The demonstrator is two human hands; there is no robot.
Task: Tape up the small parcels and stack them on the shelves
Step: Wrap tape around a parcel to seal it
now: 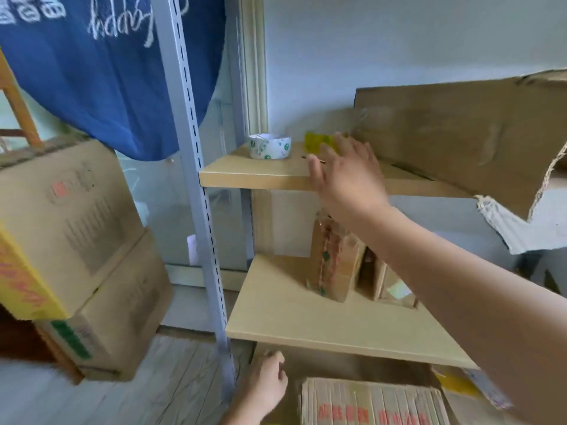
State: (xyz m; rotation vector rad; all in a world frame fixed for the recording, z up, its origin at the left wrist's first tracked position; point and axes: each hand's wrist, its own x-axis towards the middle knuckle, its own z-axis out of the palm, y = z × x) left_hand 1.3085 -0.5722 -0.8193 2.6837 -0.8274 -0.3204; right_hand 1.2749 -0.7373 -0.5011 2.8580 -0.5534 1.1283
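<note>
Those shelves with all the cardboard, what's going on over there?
A person is working at a shelf unit. Their right hand reaches with straight fingers over the upper shelf, toward a yellow item too blurred to identify. A roll of packing tape stands untouched nearby. The left hand hangs low, holding nothing, beside a cardboard box. Small taped parcels already stand on the middle shelf.

Soft even daylight, faint shadows; motion blur throughout, wide-angle bending at edges.

Tape roll (269, 146) sits on upper shelf (254, 176), left of cardboard sheet (460, 139); parcels (336, 259) stand on lower shelf (306, 320).
</note>
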